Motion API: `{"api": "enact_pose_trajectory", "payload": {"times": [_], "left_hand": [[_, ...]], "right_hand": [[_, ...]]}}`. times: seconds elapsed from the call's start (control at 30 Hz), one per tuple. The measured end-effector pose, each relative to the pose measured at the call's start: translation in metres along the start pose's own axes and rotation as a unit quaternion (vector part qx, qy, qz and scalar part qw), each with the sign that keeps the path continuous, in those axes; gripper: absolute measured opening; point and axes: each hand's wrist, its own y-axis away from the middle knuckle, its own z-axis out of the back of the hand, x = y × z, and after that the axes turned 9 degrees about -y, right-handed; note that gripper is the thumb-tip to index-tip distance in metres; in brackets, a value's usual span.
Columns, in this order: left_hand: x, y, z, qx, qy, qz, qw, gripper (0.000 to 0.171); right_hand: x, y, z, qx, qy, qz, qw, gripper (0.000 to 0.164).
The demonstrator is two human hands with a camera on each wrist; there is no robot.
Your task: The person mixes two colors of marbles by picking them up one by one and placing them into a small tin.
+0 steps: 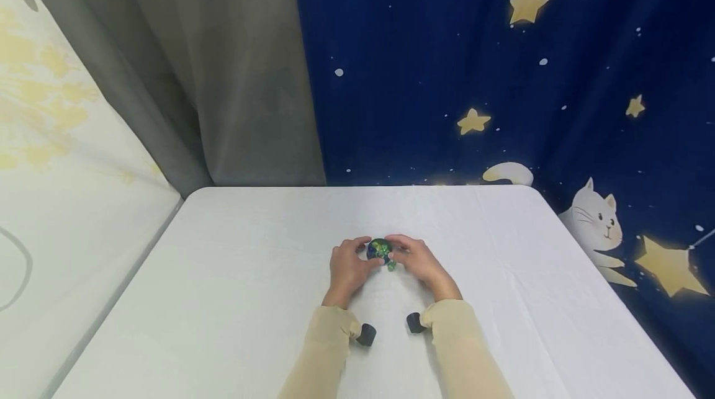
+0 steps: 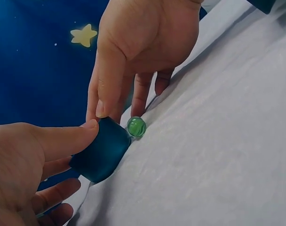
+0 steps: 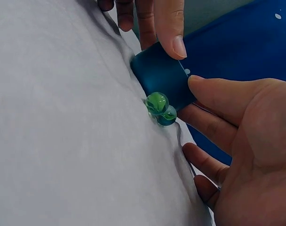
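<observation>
A small dark teal cup (image 2: 104,151) stands on the white table, and the head view shows green marbles inside it. My left hand (image 1: 349,267) grips its left side, thumb at the near rim and fingers behind. From the right, my right hand (image 1: 420,261) pinches the cup (image 3: 162,74), its thumb on the rim and its index finger low along the wall. Two clear marbles with green swirls, one (image 3: 157,102) partly in front of the other (image 3: 168,117), lie on the cloth against the cup, close to the right fingers.
The white table (image 1: 251,275) stretches out around both hands. Behind its far edge hang a grey curtain (image 1: 251,76) and a navy curtain (image 1: 413,64) with stars and a white cat. Black wrist cameras (image 1: 366,334) stick out from the beige sleeves (image 1: 466,337).
</observation>
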Motion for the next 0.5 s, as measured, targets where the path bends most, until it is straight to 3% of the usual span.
{"api": "enact_pose_trajectory", "payload": {"times": [0.5], "left_hand": [[0.0013, -0.0015, -0.0012, -0.002, -0.014, -0.013, 0.9998, 0.056]], "right_hand": [[0.0076, 0.0008, 0.0094, 0.002, 0.034, -0.011, 0.999, 0.050]]}}
